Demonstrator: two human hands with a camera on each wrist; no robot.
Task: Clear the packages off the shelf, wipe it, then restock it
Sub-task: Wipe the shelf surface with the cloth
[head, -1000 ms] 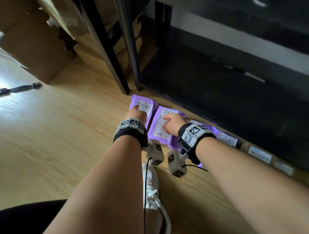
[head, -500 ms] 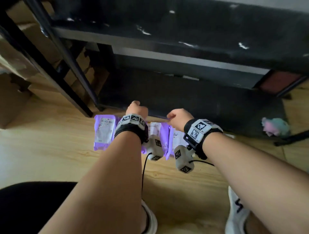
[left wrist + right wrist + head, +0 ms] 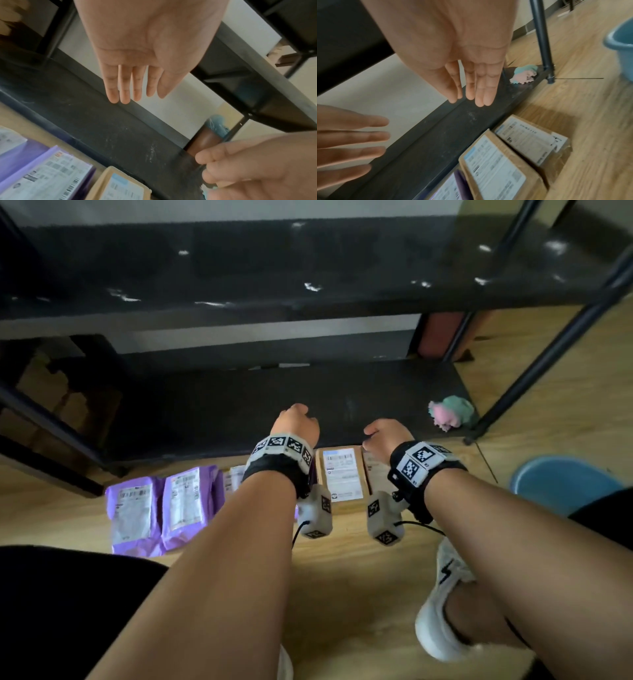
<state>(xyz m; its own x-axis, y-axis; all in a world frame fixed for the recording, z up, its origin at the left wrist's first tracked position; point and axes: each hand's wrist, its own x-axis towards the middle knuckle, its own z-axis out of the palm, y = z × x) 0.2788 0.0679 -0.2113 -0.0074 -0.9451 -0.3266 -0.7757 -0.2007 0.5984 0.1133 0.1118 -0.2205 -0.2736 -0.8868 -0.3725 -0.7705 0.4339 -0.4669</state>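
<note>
My left hand and right hand hover side by side over the front edge of the black bottom shelf, both holding nothing. In the wrist views the left hand's fingers and the right hand's fingers are straight. Two purple packages with white labels lie flat on the floor in front of the shelf, left of my arms. Two brown cardboard boxes lie on the floor just below my hands. A pink and green cloth sits on the shelf's right front corner.
A second black shelf board hangs above the bottom one, carried by black metal posts. A blue basin stands on the wooden floor at the right. My white shoe is planted near the boxes.
Both hands have let go of the purple packages, lifted and moved right along the shelf front. They now hover empty above the brown boxes. My view has swung right.
</note>
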